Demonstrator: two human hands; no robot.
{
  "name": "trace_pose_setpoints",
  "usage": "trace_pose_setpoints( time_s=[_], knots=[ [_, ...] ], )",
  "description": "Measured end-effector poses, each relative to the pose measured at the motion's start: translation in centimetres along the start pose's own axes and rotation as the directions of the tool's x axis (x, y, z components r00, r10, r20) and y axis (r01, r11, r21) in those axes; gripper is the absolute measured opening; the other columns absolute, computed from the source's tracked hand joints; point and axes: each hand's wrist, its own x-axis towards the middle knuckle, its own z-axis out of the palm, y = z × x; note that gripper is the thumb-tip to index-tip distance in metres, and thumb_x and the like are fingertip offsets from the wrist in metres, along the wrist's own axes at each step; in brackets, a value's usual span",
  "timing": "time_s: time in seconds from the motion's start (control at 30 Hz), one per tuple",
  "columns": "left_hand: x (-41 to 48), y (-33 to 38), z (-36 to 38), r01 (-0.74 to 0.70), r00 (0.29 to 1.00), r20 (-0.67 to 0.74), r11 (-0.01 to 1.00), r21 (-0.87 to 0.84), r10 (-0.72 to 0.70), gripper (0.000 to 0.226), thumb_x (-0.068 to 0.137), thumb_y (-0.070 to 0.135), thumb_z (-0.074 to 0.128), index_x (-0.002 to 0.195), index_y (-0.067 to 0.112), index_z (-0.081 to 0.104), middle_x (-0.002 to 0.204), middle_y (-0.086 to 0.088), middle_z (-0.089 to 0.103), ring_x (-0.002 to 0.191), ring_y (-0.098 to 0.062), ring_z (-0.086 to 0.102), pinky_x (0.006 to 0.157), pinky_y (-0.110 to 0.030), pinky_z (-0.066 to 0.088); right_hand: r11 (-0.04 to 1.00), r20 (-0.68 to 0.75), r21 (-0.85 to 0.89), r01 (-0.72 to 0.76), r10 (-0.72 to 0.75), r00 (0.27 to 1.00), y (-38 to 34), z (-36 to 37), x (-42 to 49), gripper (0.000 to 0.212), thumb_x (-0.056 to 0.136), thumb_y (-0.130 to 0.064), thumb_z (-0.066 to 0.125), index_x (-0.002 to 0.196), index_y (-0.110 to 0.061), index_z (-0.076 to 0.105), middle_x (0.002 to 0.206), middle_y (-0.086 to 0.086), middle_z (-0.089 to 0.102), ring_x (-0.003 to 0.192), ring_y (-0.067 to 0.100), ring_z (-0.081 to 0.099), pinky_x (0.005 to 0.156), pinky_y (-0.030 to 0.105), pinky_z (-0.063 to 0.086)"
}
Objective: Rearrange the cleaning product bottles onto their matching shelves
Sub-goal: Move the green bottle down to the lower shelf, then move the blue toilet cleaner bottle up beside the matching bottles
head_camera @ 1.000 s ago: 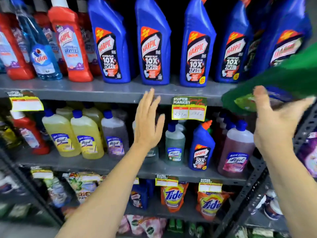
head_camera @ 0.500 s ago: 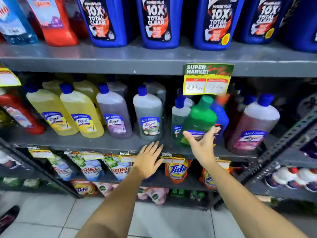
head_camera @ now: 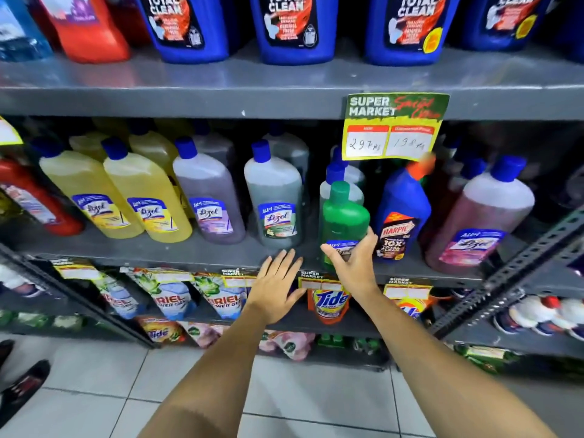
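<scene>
Since the earlier frame, the green Lizol bottle [head_camera: 345, 216] had settled upright on the middle shelf [head_camera: 196, 252], right hand [head_camera: 354, 263] gripping its base (left hand [head_camera: 276, 287] spread, empty). Placement step; release seemed next.

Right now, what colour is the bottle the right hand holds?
Green, cap included, in the head view: bottle, right hand.

Lizol bottles [head_camera: 278, 197]; Harpic bottle [head_camera: 399, 213]; Tide pouch [head_camera: 330, 303]; "Super Market" tag [head_camera: 395, 126]
</scene>
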Motion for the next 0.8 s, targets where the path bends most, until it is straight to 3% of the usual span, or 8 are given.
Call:
trace_pose_setpoints(
  time_s=[0.1,0.27,0.4,0.47,0.53,0.63,0.7,0.8],
  knots=[
    [-0.1,0.0,0.0,-0.004,1.0,-0.006,1.0,-0.011,0.004,0.068,0.096,0.056,0.023,0.151,0.017,0.025,0.159,-0.007,0.023,0.146,-0.025,0.015,0.118,-0.044,0.009,0.993,-0.02,-0.116,0.014,-0.016,1.0,0.3,-0.1,-0.1,0.097,0.072,-0.044,0.081,0.142,-0.002,0.029,0.129,0.012,0.037,0.126,0.026,0.037,0.111,0.043,0.036],
    [-0.2,0.2,0.0,-0.003,1.0,-0.026,1.0,-0.006,0.003,0.067,0.096,0.054,0.026,0.15,0.015,0.029,0.157,-0.009,0.027,0.144,-0.027,0.02,0.117,-0.048,0.017,0.979,-0.048,-0.202,-0.011,0.001,0.999,0.8,-0.5,-0.7,0.103,0.067,-0.038,0.086,0.144,-0.002,0.028,0.13,0.017,0.039,0.126,0.03,0.039,0.107,0.038,0.035],
    [-0.2,0.1,0.1,-0.001,1.0,-0.014,1.0,0.0,0.001,0.067,0.097,0.055,0.024,0.151,0.015,0.028,0.158,-0.009,0.025,0.145,-0.026,0.018,0.117,-0.048,0.016,0.993,-0.125,-0.121,0.01,-0.026,0.992,0.4,-1.5,-2.0,0.09,0.071,-0.047,0.081,0.141,-0.012,0.037,0.121,0.005,0.046,0.114,0.023,0.05,0.099,0.041,0.048],
    [-0.1,0.0,0.2,-0.003,1.0,-0.009,1.0,0.005,0.003,0.067,0.097,0.055,0.022,0.151,0.015,0.027,0.158,-0.009,0.024,0.145,-0.026,0.017,0.118,-0.048,0.015,0.988,-0.312,-0.027,0.151,-0.151,0.938,-0.8,-2.6,-2.3,0.06,0.083,-0.046,0.066,0.13,-0.012,0.048,0.108,0.001,0.049,0.099,0.023,0.054,0.087,0.048,0.05],
    [-0.1,0.0,0.2,-0.004,1.0,-0.01,1.0,0.009,0.004,0.067,0.098,0.055,0.021,0.151,0.015,0.027,0.158,-0.009,0.024,0.145,-0.026,0.017,0.118,-0.047,0.013,0.963,-0.499,-0.055,0.264,-0.256,0.828,-2.1,-4.3,-1.3,0.044,0.09,-0.034,0.059,0.124,-0.007,0.051,0.111,0.008,0.049,0.101,0.028,0.052,0.09,0.051,0.045],
    [-0.1,0.1,0.2,0.006,1.0,-0.018,1.0,0.013,-0.006,0.067,0.097,0.055,0.022,0.151,0.015,0.027,0.158,-0.009,0.025,0.145,-0.026,0.018,0.118,-0.047,0.014,0.953,-0.591,-0.163,0.254,-0.3,0.748,-2.9,-7.1,1.6,0.054,0.088,-0.023,0.064,0.132,0.002,0.044,0.128,0.024,0.043,0.118,0.036,0.044,0.102,0.051,0.038],
    [-0.2,0.3,0.2,0.019,1.0,-0.019,1.0,0.007,-0.019,0.067,0.096,0.054,0.024,0.15,0.014,0.028,0.157,-0.009,0.027,0.145,-0.027,0.019,0.117,-0.049,0.015,0.962,-0.537,-0.165,0.219,-0.274,0.798,-2.7,-8.4,3.4,0.066,0.085,-0.026,0.066,0.138,0.003,0.038,0.134,0.024,0.04,0.125,0.037,0.041,0.107,0.051,0.035],
    [-0.2,0.7,0.2,0.039,0.999,-0.006,0.999,-0.003,-0.039,0.068,0.097,0.055,0.017,0.15,0.014,0.028,0.157,-0.009,0.027,0.145,-0.027,0.019,0.118,-0.049,0.014,0.975,-0.319,-0.167,0.148,-0.195,0.928,-2.0,-9.3,5.0,0.081,0.078,-0.036,0.071,0.143,-0.004,0.034,0.137,0.017,0.039,0.13,0.029,0.042,0.111,0.046,0.036]
  ],
)
